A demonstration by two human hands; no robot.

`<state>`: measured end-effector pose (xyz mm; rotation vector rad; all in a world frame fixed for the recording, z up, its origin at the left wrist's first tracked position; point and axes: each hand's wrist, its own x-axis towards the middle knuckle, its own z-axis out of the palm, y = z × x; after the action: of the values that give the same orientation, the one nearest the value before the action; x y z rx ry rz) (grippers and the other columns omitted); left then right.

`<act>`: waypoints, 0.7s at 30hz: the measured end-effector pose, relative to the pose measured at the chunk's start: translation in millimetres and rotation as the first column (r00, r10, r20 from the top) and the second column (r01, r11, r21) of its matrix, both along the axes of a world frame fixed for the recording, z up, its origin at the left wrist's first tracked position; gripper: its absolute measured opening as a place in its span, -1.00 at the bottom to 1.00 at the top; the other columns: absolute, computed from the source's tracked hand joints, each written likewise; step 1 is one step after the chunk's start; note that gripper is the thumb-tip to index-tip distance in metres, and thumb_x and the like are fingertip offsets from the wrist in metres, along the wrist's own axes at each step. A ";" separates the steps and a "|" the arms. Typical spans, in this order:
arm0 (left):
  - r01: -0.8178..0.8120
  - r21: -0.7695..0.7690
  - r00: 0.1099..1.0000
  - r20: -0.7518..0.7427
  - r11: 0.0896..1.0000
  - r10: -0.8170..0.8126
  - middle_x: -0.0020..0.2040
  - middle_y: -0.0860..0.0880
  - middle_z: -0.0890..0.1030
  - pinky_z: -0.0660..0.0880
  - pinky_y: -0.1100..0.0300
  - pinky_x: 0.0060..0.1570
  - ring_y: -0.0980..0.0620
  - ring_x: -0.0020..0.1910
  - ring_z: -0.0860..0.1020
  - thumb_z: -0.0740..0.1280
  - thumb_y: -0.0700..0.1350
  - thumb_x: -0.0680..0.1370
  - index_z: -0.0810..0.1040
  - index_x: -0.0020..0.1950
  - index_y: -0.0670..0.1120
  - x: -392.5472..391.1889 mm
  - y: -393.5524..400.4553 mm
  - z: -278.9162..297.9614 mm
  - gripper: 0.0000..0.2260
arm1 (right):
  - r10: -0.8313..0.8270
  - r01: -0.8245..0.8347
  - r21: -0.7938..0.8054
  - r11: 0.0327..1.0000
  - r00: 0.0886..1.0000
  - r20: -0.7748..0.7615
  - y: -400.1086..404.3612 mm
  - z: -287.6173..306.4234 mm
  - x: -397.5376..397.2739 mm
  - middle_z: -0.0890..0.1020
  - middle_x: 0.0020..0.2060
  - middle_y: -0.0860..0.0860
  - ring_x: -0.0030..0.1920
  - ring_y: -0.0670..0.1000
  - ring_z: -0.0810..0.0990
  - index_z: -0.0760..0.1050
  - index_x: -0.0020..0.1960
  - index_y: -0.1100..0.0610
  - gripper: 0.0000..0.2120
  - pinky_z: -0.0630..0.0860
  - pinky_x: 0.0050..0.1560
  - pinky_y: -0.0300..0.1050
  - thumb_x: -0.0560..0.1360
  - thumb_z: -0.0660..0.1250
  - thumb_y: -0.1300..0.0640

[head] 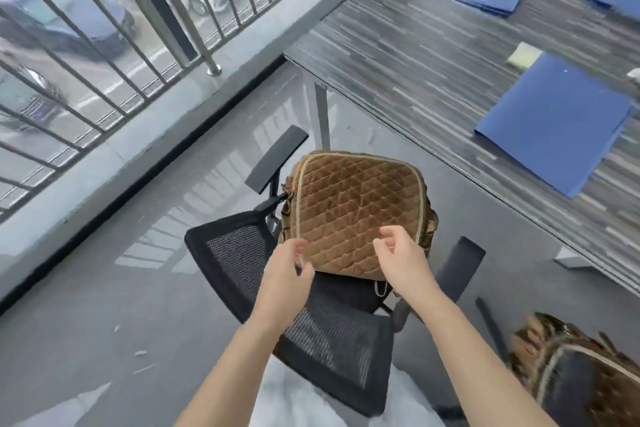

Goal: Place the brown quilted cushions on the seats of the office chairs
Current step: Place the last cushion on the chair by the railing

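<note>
Brown quilted cushion [360, 208] lay flat on the seat of a black office chair [263, 274], pale piping round its edge, ruffled skirt hanging at left and right sides. Mesh backrest [325, 333] stood nearest the camera, armrests out to far left [277, 158] and right [459, 269]. Left hand [287, 274] hovered at the cushion's near left corner, fingers loosely curled, fingertips at or just off the piping; contact could not be told, nothing clearly held. Right hand [400, 250] was poised above the near right edge, grip apart, fingers relaxed and bent, holding nothing. Second brown cushion [568, 367] showed at the near right, draped over another dark chair, partly cut by the frame edge. Desk [433, 55] with grey striped top stretched across the far right, carrying blue folders [554, 121] and a yellow note pad [524, 55]. Metal railing [114, 24] ran along the far left, parked cars [69, 24] visible beyond it, glossy grey floor [104, 288] beneath.
</note>
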<state>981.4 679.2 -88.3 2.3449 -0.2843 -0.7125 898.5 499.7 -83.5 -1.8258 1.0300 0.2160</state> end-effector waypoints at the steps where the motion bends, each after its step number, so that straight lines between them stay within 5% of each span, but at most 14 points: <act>1: 0.054 0.029 0.998 -0.019 0.998 -0.053 0.23 0.11 0.50 0.41 0.24 0.18 0.18 0.15 0.46 0.29 -0.09 0.60 0.45 0.35 0.02 16.6 -4.7 -9.1 -0.68 | -0.024 0.024 -0.004 1.000 1.000 -0.016 -4.5 -7.4 10.3 0.52 0.10 -0.04 0.11 -0.01 0.51 0.33 0.39 0.05 -0.65 0.45 0.16 -0.12 0.62 0.15 0.03; 5: 0.196 0.146 0.958 -0.240 0.970 -0.157 0.24 0.04 0.55 0.44 0.19 0.12 0.09 0.12 0.50 0.29 -0.13 0.58 0.47 0.32 -0.01 98.0 -25.0 -50.6 -0.70 | -0.169 0.169 -0.013 0.986 0.978 -0.123 -13.2 -50.1 49.9 0.51 -0.09 -0.14 0.01 -0.04 0.49 0.34 0.37 0.07 -0.66 0.38 0.03 -0.17 0.62 0.17 0.05; 12: 0.127 0.319 0.864 -0.500 0.939 0.053 -0.16 -0.04 0.59 0.46 0.20 -0.32 0.08 -0.31 0.51 0.30 -0.20 0.55 0.49 0.24 -0.21 180.7 -56.1 -129.5 -0.73 | -0.263 0.304 0.070 0.950 0.902 -0.342 -11.1 -134.3 59.1 0.51 -0.05 -0.06 0.01 -0.01 0.49 0.32 0.39 0.13 -0.61 0.41 0.09 -0.09 0.61 0.21 0.03; 15: 0.084 0.350 0.803 -0.579 0.933 0.144 -0.03 -0.18 0.60 0.56 0.04 -0.15 -0.02 -0.28 0.51 0.31 -0.27 0.54 0.55 0.19 -0.28 193.0 -72.4 -174.5 -0.77 | -0.367 0.428 0.077 0.900 0.843 -0.394 -25.3 -177.6 52.4 0.54 -0.04 -0.01 0.04 0.07 0.53 0.22 0.46 0.14 -0.51 0.44 0.13 -0.03 0.60 0.23 0.05; 21: 0.052 0.470 0.770 -0.581 0.881 0.264 -0.03 -0.18 0.56 0.52 0.05 -0.15 -0.05 -0.23 0.52 0.29 -0.21 0.55 0.46 0.26 -0.31 192.0 -79.0 -262.3 -0.69 | -0.422 0.494 -0.007 0.869 0.735 -0.530 -74.2 -275.0 43.1 0.41 0.37 0.21 0.34 0.23 0.43 0.19 0.48 0.20 -0.40 0.37 0.33 0.08 0.55 0.28 -0.04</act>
<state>1173.4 600.2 -350.6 2.3387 0.3705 -1.6008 941.6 425.5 -358.5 -1.3497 1.7727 0.4782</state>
